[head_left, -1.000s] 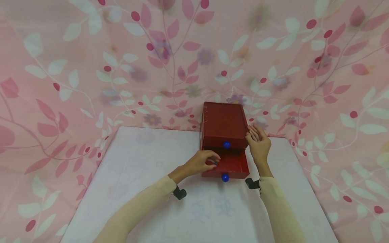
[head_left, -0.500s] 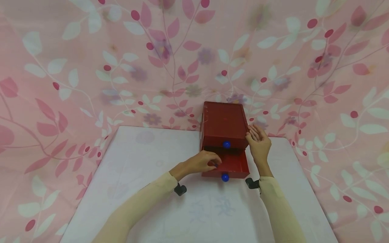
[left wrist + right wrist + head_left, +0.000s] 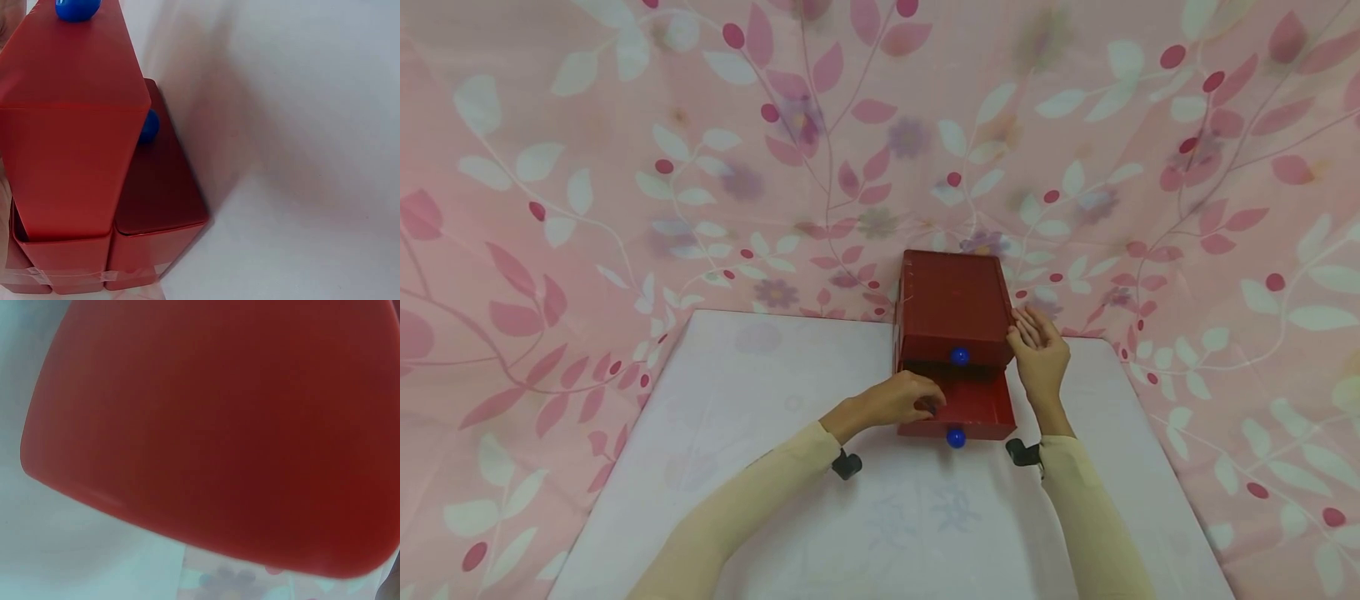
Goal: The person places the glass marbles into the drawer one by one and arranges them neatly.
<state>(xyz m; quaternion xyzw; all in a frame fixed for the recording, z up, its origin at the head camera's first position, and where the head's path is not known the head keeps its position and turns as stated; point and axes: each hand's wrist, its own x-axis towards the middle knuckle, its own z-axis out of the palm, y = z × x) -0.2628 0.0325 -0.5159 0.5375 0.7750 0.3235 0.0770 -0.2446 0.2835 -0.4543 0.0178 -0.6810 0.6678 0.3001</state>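
Observation:
A red drawer cabinet (image 3: pixel 955 296) with blue knobs stands at the back of the table. Beneath its top section a red drawer (image 3: pixel 981 404) is pulled out. My left hand (image 3: pixel 891 400) is at that drawer's left side, with a small dark-blue object (image 3: pixel 930 408) pinched between thumb and fingers; its kind is too small to tell. The fingers of my right hand (image 3: pixel 1042 354) rest against the cabinet's right side. In the left wrist view the pulled-out drawer (image 3: pixel 72 162) projects beside another drawer section (image 3: pixel 162 181). A red surface (image 3: pixel 219 425) fills most of the right wrist view.
A white-covered table (image 3: pixel 775 358) lies under the cabinet. Pink floral cloth (image 3: pixel 820 167) hangs behind and at the sides. Dark camera mounts (image 3: pixel 847 464) sit on both wrists; the left one hangs near the drawer front.
My left hand has shifted slightly to the right, over the drawer, and the small object is now more covered by the fingers. The right hand and the cabinet have stayed put.

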